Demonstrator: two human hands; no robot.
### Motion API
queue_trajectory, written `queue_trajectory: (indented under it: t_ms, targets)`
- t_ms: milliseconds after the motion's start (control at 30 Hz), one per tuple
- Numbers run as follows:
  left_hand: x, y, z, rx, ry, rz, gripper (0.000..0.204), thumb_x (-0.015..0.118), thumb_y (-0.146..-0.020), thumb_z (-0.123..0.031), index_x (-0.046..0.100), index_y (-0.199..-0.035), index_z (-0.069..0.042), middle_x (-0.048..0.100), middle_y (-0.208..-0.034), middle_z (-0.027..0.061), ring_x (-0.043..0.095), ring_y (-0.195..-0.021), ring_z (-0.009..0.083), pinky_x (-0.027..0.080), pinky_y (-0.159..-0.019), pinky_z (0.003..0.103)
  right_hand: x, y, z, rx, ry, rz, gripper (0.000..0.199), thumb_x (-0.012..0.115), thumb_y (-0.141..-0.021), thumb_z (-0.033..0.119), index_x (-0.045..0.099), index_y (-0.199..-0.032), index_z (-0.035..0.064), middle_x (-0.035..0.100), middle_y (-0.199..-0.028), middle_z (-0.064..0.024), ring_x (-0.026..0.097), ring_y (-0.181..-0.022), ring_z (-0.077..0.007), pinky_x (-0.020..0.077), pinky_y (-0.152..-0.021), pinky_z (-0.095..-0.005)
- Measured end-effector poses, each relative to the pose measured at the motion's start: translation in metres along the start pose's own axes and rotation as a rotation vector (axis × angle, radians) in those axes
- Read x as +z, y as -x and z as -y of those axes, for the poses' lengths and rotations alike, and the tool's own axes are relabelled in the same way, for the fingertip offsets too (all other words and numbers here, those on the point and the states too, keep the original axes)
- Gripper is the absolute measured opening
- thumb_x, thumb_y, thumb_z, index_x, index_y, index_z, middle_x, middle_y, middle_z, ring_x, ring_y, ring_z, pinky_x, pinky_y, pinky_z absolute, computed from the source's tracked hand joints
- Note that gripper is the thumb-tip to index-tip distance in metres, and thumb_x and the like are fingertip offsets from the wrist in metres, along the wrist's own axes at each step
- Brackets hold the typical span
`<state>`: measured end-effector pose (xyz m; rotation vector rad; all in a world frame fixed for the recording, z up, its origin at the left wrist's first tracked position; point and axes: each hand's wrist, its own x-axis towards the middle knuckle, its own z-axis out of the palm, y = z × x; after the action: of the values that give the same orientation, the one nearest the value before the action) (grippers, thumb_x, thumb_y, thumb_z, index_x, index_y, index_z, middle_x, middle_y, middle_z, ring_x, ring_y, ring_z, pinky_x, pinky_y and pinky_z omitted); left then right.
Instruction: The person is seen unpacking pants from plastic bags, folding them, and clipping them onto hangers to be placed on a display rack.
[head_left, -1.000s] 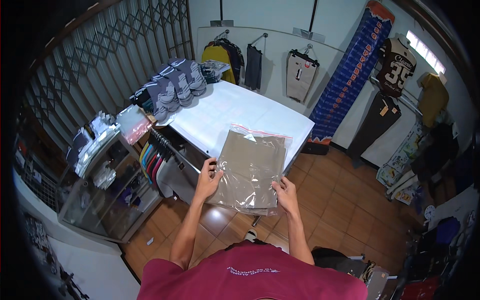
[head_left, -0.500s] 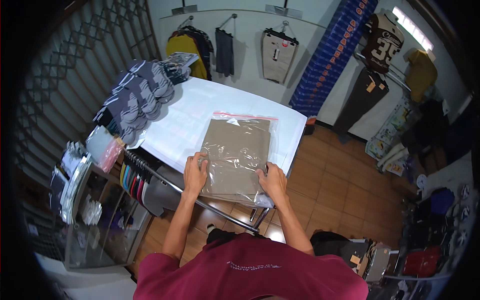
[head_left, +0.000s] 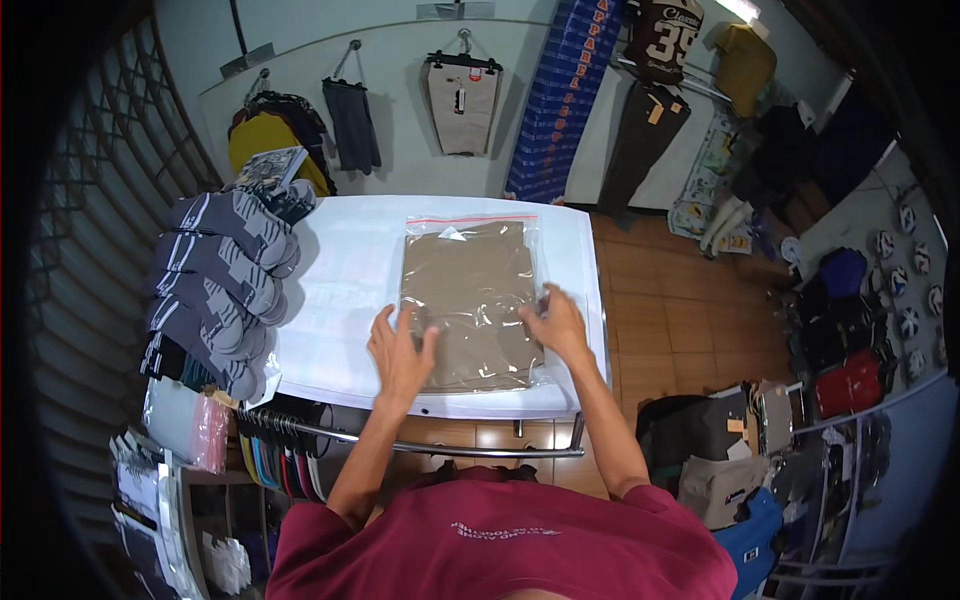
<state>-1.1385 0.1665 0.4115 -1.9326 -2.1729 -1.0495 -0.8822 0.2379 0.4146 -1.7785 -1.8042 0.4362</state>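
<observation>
A folded brown garment in a clear plastic bag (head_left: 470,290) lies flat on the white tabletop (head_left: 335,340), its red seal strip along the far edge. My left hand (head_left: 400,352) is at the bag's left side, with fingers spread and the thumb over the plastic. At the right edge, my right hand (head_left: 560,322) has its fingers apart and its thumb by the bag. Neither hand is closed round it. Whether the fingertips touch the plastic is hard to tell.
A pile of grey socks (head_left: 215,290) covers the table's left end. Below the near edge runs a metal rail (head_left: 470,451) with hangers at left. Trousers (head_left: 463,105) hang on the far wall. Stacked clothes (head_left: 725,470) stand at the right, beside the tiled floor (head_left: 650,320).
The view has turned, so the table now looks straighter. The bagged garment lies further onto the tabletop, away from the near edge. My fingers have come off the bag's sides and spread.
</observation>
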Motion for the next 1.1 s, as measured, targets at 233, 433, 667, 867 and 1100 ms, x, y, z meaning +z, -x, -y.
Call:
queue_trajectory:
  t_ms: [233,433,667,867,1100]
  targets:
    - [-0.027,0.032,-0.027,0.417,0.268,0.354,0.047,0.073,-0.078,-0.033,0.06,-0.118,-0.014,0.047,-0.128,0.0135,0.041,-0.123,0.0325,0.028,-0.102,0.051,0.022,-0.062,0.032,-0.248,0.043,-0.087,0.038,0.064,-0.086,0.024,0.06,-0.119,0.0053,0.06,-0.121,-0.0146,0.052,-0.115,-0.0359,0.0441,-0.093,-0.0464]
    - [-0.019,0.032,0.002,0.468,0.312,0.47,0.03,0.071,-0.081,-0.022,0.065,-0.11,-0.019,0.05,-0.126,0.006,0.04,-0.126,0.0272,0.028,-0.103,0.051,0.053,-0.068,0.004,-0.197,0.039,0.084,0.038,0.054,-0.092,0.037,0.063,-0.117,0.0094,0.059,-0.127,-0.0089,0.048,-0.122,-0.0315,0.0405,-0.094,-0.0552]
    - [-0.018,-0.003,0.058,0.295,0.158,0.353,0.023,0.063,-0.078,-0.002,0.068,-0.096,-0.016,0.056,-0.124,0.0044,0.046,-0.124,0.0271,0.03,-0.102,0.051,0.029,0.005,0.037,0.035,0.072,0.001,0.046,0.048,-0.094,0.046,0.063,-0.117,0.0099,0.059,-0.128,-0.0094,0.05,-0.117,-0.0329,0.0361,-0.092,-0.0592]
    - [0.001,-0.056,0.102,0.188,0.143,0.301,0.03,0.056,-0.076,0.005,0.068,-0.097,-0.013,0.056,-0.129,0.0093,0.048,-0.122,0.0308,0.035,-0.099,0.048,0.046,0.079,0.069,-0.064,0.115,-0.099,0.047,0.053,-0.092,0.045,0.062,-0.116,0.0058,0.06,-0.124,-0.0148,0.052,-0.112,-0.0342,0.0383,-0.09,-0.0532]
    - [-0.028,-0.024,0.059,0.177,0.216,0.24,0.027,0.058,-0.089,-0.013,0.063,-0.115,-0.008,0.053,-0.127,0.0148,0.045,-0.123,0.034,0.032,-0.102,0.046,0.03,0.088,0.065,-0.082,-0.054,-0.156,0.044,0.062,-0.089,0.033,0.06,-0.119,0.0012,0.065,-0.111,-0.0185,0.056,-0.102,-0.0339,0.0408,-0.089,-0.0453]
